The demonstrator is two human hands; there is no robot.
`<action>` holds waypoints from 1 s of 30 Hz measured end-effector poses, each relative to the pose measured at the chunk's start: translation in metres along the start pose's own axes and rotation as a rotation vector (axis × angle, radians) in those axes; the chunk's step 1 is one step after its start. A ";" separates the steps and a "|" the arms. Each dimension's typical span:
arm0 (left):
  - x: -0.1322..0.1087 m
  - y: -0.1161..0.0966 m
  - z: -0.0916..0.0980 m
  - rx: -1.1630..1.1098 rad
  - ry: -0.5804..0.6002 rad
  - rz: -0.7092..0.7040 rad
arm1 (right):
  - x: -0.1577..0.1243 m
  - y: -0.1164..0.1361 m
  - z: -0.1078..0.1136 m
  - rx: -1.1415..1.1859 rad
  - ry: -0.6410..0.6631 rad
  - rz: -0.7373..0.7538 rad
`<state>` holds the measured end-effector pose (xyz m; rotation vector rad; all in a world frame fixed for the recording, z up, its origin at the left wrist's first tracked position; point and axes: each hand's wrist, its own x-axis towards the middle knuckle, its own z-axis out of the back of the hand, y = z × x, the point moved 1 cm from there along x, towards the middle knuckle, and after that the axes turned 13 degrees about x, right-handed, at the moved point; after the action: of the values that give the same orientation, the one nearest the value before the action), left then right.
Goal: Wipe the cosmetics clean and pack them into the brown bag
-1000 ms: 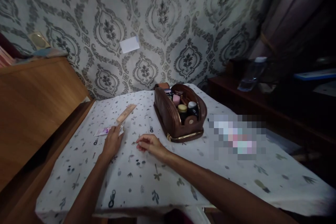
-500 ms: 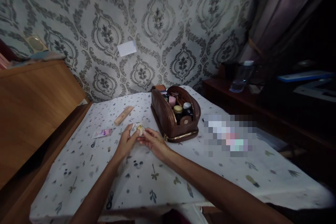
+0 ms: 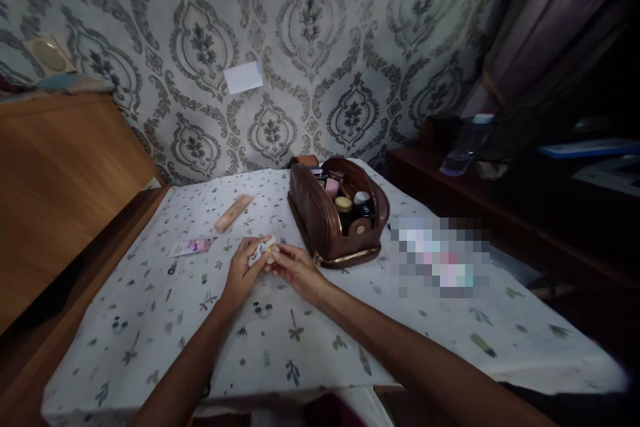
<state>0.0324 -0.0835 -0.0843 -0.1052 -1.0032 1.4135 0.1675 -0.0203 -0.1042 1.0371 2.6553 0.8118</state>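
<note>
My left hand (image 3: 245, 267) is closed around a small white item with dark marks and a yellowish part (image 3: 264, 249); its exact kind is too small to make out. The fingertips of my right hand (image 3: 297, 271) pinch the yellowish side of the same item. Both hands are just above the patterned white cloth, in front of an open brown leather toiletry bag (image 3: 320, 213). Inside the bag are several jars and bottles, among them a gold-lidded jar (image 3: 343, 204) and a white-capped one (image 3: 361, 198). My fingers hide part of the held item.
A beige tube (image 3: 234, 213) and a pink-and-white tube (image 3: 190, 247) lie left of my hands. Right of the bag is a blurred-out patch (image 3: 435, 257). A water bottle (image 3: 466, 147) stands on the dark ledge, and a wooden panel (image 3: 70, 187) rises at the left.
The held item has turned a little between my fingers, showing more of its white side. My head view has shifted slightly; the bag and tubes stay in place on the cloth.
</note>
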 end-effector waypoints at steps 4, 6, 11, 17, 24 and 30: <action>0.002 0.001 0.001 -0.027 0.023 -0.012 | 0.000 -0.001 0.002 0.082 -0.011 -0.059; 0.002 0.002 0.002 -0.051 0.022 -0.020 | 0.000 -0.002 0.003 0.135 -0.028 -0.093; 0.003 0.004 0.001 -0.126 0.005 -0.032 | 0.000 -0.001 0.003 0.229 -0.051 -0.159; 0.002 0.003 0.000 -0.120 -0.038 0.022 | 0.003 0.001 0.002 0.312 -0.081 -0.184; 0.000 0.000 0.001 -0.024 -0.050 0.059 | 0.005 0.001 0.008 0.273 -0.073 -0.124; -0.001 -0.003 0.004 0.066 -0.055 0.063 | 0.005 -0.001 0.007 0.213 -0.084 -0.073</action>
<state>0.0328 -0.0868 -0.0806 -0.0498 -1.0041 1.5127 0.1657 -0.0148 -0.1105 0.9892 2.7330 0.4683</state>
